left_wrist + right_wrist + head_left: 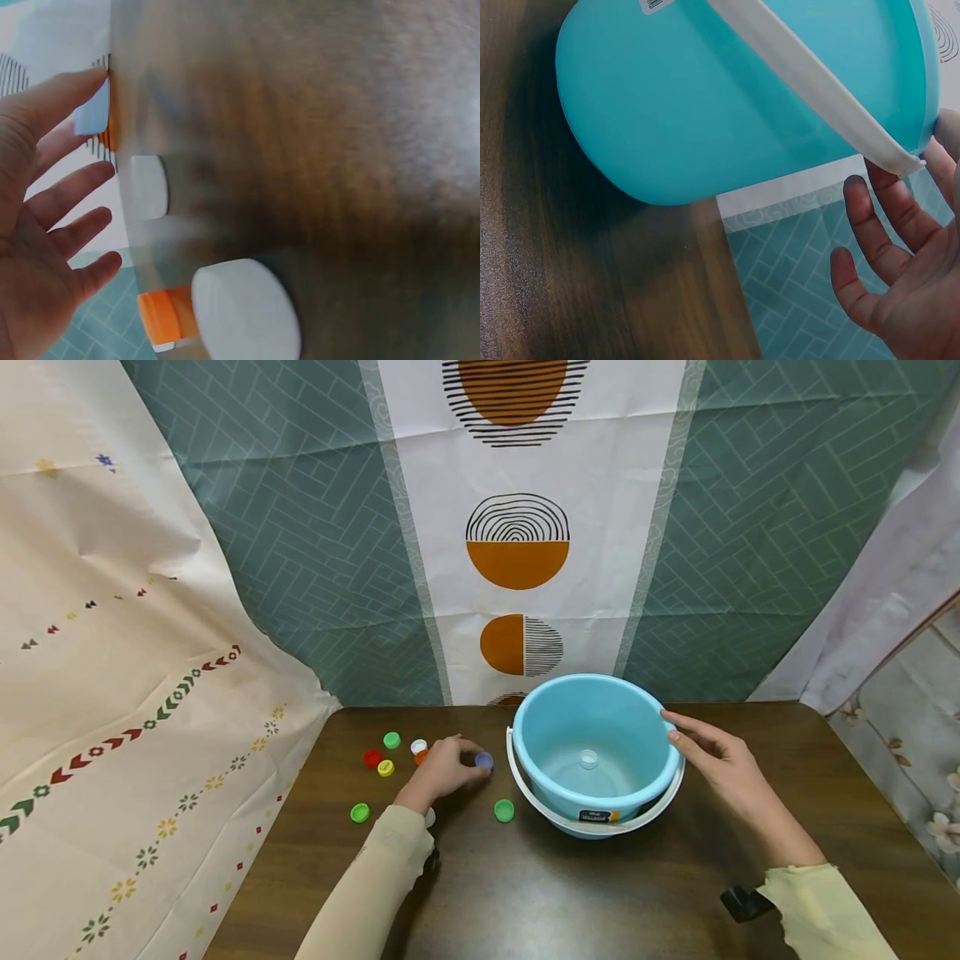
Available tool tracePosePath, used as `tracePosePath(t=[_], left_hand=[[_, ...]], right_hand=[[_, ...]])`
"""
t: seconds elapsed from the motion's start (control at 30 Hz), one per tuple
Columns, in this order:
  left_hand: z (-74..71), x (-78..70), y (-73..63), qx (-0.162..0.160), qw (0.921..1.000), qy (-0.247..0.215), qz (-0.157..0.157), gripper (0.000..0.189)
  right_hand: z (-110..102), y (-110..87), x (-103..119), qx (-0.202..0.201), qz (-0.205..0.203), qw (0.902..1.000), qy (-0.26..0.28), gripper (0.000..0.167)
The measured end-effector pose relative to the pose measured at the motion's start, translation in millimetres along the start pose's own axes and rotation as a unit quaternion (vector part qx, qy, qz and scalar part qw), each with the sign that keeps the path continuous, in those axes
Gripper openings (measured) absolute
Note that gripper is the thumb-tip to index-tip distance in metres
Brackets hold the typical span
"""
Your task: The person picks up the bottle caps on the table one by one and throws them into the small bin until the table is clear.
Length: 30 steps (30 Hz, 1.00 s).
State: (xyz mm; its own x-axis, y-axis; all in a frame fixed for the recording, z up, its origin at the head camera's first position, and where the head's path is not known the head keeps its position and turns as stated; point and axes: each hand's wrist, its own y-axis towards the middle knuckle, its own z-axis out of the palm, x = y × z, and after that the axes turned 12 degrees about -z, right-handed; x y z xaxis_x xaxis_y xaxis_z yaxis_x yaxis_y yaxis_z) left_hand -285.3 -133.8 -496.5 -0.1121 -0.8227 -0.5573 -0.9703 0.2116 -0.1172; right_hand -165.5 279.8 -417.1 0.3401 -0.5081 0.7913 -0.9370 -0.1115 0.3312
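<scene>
My left hand (448, 768) pinches a blue bottle cap (483, 762) between thumb and index finger; the left wrist view shows the same blue cap (93, 112) held off the wood, the other fingers spread. To its right stands a light-blue bucket (596, 793) with a white handle (551, 814) lowered toward the front. One whitish cap (588, 759) lies on the bucket's floor. My right hand (723, 768) holds the bucket's right rim between thumb and fingers. In the right wrist view its lower fingers sit by the handle joint (907, 163).
Left of the bucket lie green (504, 811), red (372, 758), yellow (386, 768), white (418, 747) and orange (421, 757) caps, with more green ones. A white cap (430, 817) is partly hidden by the left forearm. Patterned cloth (300, 568) hangs behind the wooden table (510, 893).
</scene>
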Motion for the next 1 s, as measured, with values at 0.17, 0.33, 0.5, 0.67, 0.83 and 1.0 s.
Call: tracePosePath(t=[0.17, 0.33, 0.5, 0.67, 0.83, 1.0], left_hand=[[-11.9, -5.1, 1.2, -0.04, 0.9975, -0.053, -0.023, 0.033], [-19.3, -9.9, 3.7, -0.083, 0.9914, -0.098, -0.025, 0.031], [-20.8, -13.8, 0.2, -0.11, 0.9863, -0.123, -0.013, 0.03], [-21.0, -15.9, -2.5, -0.118, 0.9819, -0.148, -0.013, 0.031], [-25.8, -18.8, 0.2, -0.148, 0.9708, -0.188, -0.012, 0.033], [-32.1, -21.8, 3.3, -0.162, 0.9602, -0.227, -0.009, 0.034]], right_hand=[[-1, 0.2, 1, -0.001, 0.0, 1.0, -0.001, 0.041], [-1, 0.9, 1, 0.0, 0.0, 1.0, 0.001, 0.041], [0, -1.8, 0, 0.002, -0.003, 1.0, 0.004, 0.041], [1, -4.9, -1, 0.004, -0.003, 1.0, 0.006, 0.04], [1, -1.9, -2, -0.001, -0.004, 1.0, 0.008, 0.04], [0, 0.6, -2, -0.003, -0.002, 1.0, 0.001, 0.04]])
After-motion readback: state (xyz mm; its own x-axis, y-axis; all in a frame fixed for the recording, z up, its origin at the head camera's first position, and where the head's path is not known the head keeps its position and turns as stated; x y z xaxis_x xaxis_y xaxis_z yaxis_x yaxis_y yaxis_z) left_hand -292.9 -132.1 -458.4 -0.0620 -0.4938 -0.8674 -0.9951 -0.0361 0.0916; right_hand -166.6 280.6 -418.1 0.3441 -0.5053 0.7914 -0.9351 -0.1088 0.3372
